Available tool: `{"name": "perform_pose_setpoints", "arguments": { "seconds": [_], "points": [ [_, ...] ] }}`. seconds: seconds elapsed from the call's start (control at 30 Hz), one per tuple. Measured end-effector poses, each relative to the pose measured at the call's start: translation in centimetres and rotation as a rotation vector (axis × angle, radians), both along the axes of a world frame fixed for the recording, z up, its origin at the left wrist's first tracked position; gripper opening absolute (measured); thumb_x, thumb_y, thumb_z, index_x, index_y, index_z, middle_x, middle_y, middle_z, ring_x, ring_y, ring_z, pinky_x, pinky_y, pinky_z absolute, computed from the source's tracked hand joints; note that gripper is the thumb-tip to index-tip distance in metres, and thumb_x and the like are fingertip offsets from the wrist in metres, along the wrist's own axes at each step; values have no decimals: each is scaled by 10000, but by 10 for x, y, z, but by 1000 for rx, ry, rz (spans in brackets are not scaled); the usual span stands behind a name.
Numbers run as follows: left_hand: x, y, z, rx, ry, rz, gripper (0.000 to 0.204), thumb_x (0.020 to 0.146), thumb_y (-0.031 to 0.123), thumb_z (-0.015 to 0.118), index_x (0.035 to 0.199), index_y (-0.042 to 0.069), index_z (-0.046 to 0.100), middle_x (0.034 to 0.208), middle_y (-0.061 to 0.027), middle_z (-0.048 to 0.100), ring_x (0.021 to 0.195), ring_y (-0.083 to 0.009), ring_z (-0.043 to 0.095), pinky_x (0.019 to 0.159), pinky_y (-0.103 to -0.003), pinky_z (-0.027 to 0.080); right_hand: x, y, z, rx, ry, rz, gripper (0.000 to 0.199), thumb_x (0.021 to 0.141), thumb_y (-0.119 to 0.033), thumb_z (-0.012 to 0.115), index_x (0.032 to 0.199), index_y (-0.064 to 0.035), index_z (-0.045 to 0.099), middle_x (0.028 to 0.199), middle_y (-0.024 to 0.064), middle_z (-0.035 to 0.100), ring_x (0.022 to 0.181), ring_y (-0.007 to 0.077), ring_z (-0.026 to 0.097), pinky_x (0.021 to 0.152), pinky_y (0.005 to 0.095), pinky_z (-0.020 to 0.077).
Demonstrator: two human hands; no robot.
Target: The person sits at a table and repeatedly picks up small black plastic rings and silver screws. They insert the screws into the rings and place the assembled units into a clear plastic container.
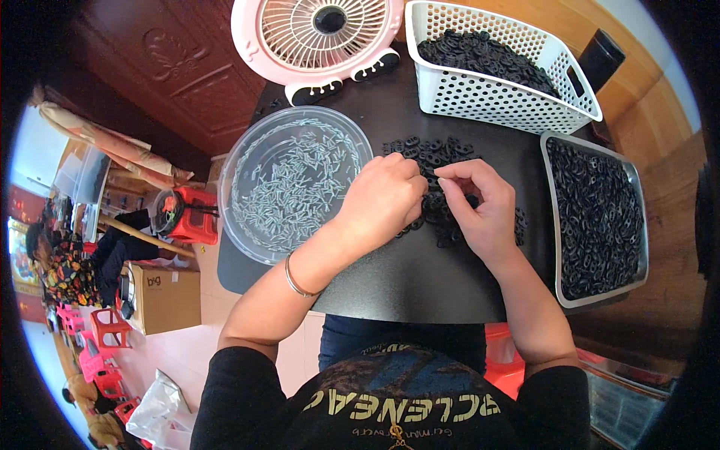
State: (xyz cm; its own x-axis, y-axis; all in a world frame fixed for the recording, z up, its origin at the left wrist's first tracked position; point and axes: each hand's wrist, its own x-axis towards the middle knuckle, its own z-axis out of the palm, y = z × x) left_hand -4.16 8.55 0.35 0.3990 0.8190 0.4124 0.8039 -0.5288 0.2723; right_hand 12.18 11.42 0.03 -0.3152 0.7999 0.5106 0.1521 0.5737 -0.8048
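both hands worked over a loose pile of small black rings (439,161) at the middle of the black worktop (420,277); left hand (382,199) lay curled, knuckles up, fingers (411,196) bent inward at the left edge of the pile, touching it; whether they pinched a piece could not be told, tips hidden under the hand; right hand (480,210) sat just beside it on the right, thumb and forefinger (450,180) pressed together as in a pinch, the held item too small to make out; other fingers curled loosely over the pile; the two hands nearly touched at the fingertips; thin metal bangle (296,281) on the left wrist.

left of the hands, a clear round plastic bowl (247,150) holding many small pale, slim pieces (289,187), its left part overhanging the worktop edge; far right, a white perforated basket (495,97) filled with more black rings; near right, a shallow grey tray (551,217) also full of black rings, close to the right hand but apart from it; at the far edge, a pink desk fan (315,34) facing the person, standing on black-and-white feet.

beyond the worktop to the left: a cardboard box (165,296) on the floor, red plastic stools (109,326), dark wooden door (165,67) at far left; person wore a black top with yellow print.
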Motion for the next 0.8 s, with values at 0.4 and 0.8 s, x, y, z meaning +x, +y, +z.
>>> {"name": "perform_pose_setpoints", "arguments": {
  "seconds": [0.4, 0.8],
  "points": [
    [-5, -9, 14, -743, -1117, -118, 38, 831, 34, 534, 839, -2, 528, 769, -57, 609, 753, -117, 608, 655, -230, 474, -1, -3, 3, 2, 9, 45, 151, 721, 55, 603, 848, -23, 631, 764, 72, 600, 646, 122, 591, 575, 229, 476],
    [-13, -5, 8, -815, -1417, -131, 103, 793, 7, 601, 888, 5, 563, 828, -74, 628, 758, -150, 622, 672, -228, 485, -2, -6, 5, -99, 85, 18, 141, 728, 45, 616, 851, -21, 629, 779, 68, 617, 682, 124, 608, 589, 229, 490]
  ]
}}
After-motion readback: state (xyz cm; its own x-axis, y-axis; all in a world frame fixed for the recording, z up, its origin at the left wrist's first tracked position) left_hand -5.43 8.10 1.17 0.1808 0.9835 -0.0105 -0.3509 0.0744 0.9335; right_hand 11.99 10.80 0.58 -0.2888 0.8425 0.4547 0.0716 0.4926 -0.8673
